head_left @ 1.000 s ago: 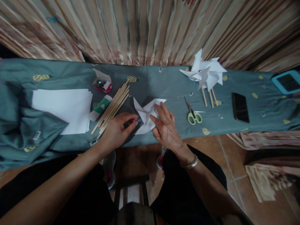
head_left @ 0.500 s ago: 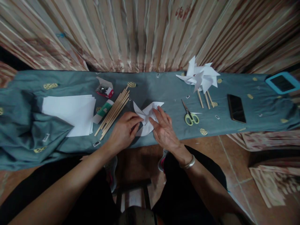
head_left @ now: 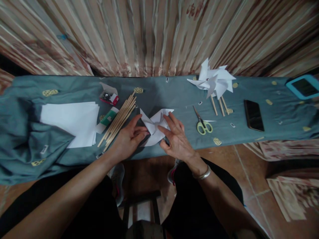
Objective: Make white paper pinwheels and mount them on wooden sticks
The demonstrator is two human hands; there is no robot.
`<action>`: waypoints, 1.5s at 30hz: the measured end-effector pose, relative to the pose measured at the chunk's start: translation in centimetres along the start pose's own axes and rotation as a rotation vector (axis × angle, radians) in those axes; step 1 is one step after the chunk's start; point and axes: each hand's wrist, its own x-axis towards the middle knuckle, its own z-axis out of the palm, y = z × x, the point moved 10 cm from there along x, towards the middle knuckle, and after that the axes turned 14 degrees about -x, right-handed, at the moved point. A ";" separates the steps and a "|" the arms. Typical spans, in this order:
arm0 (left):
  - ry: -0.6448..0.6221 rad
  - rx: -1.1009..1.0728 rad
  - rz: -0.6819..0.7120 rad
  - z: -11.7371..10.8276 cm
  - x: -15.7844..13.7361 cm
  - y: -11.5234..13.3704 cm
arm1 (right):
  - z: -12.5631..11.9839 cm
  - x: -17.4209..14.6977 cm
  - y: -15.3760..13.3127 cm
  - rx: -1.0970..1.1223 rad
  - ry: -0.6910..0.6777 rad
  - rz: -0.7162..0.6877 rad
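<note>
A white paper pinwheel (head_left: 156, 127), its corners folded toward the middle, lies near the front edge of the cloth-covered table. My right hand (head_left: 176, 137) holds it down from the right, fingertips pressing at its centre and right vane. At the left side of the paper is my left hand (head_left: 131, 136); its index finger reaches toward the upper left tip and the other fingers are by the edge, apart from the thumb. Just beyond my left hand, a bundle of wooden sticks (head_left: 121, 119) lies slanted. Green-handled scissors (head_left: 203, 124) lie open to the right.
Farther left are a stack of white paper (head_left: 72, 122), a green and white box (head_left: 107, 119) and a small red box (head_left: 109, 96) of shiny metal pieces. Pinwheels on sticks (head_left: 214, 81), a phone (head_left: 253, 115) and a blue-framed device (head_left: 302, 87) are to the right. A curtain (head_left: 149, 36) hangs behind.
My left hand has loosened its pinch at the paper's centre and drawn back to the left edge, its index finger now extended. My right hand stays on the pinwheel.
</note>
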 end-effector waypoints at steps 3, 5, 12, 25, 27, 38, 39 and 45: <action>0.024 -0.152 -0.059 0.0 0.2 -0.9 | 0.0 0.1 0.2 0.003 0.008 0.009; 0.047 -0.264 -0.096 -0.1 0.4 -1.3 | 0.2 0.1 0.4 0.007 0.011 0.014; 0.135 -0.484 -0.223 -0.5 0.5 -2.1 | 0.2 0.3 0.6 -0.026 0.030 0.027; 0.167 -0.921 -0.382 2.6 -0.1 -2.2 | -0.1 0.6 1.2 0.085 0.022 0.064; 0.181 -0.924 -0.381 2.7 -0.1 -2.1 | -0.1 0.6 1.2 0.099 0.018 0.069; 0.253 -0.920 -0.450 3.1 -0.6 -1.7 | -0.5 0.3 0.9 0.097 0.034 0.081; 0.246 -0.914 -0.439 3.0 -0.6 -1.7 | -0.7 0.3 0.8 0.093 0.045 0.085; 0.149 -0.897 -0.326 3.0 0.2 -1.0 | -2.0 0.2 -0.6 0.087 0.097 0.055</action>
